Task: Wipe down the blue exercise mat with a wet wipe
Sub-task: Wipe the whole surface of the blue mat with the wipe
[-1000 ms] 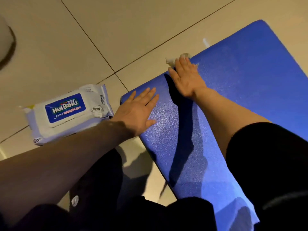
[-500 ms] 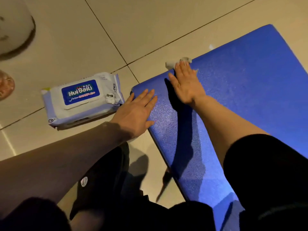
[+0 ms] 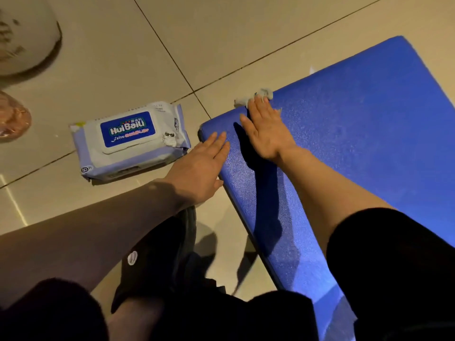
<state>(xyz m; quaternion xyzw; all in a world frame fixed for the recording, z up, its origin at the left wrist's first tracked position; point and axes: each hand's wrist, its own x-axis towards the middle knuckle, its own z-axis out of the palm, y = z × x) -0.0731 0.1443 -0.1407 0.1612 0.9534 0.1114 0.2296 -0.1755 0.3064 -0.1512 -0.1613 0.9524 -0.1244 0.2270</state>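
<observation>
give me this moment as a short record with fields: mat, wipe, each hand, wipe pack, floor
mat: blue exercise mat, flat on the floor
wipe: crumpled wet wipe at the mat's far edge, under the right fingertips
right hand: right hand flat, fingers straight, pressing the wipe on the mat
left hand: left hand flat, fingers resting on the mat's left corner
wipe pack: wipe pack, lid closed, left of the mat
floor: beige tiled floor

Tiled floor (image 3: 241, 33): mat (image 3: 369, 134), wipes pack (image 3: 128, 141).

Home interior: beige tiled floor (image 3: 221, 33), wipes pack (image 3: 130, 140), exercise mat (image 3: 357, 143).
</observation>
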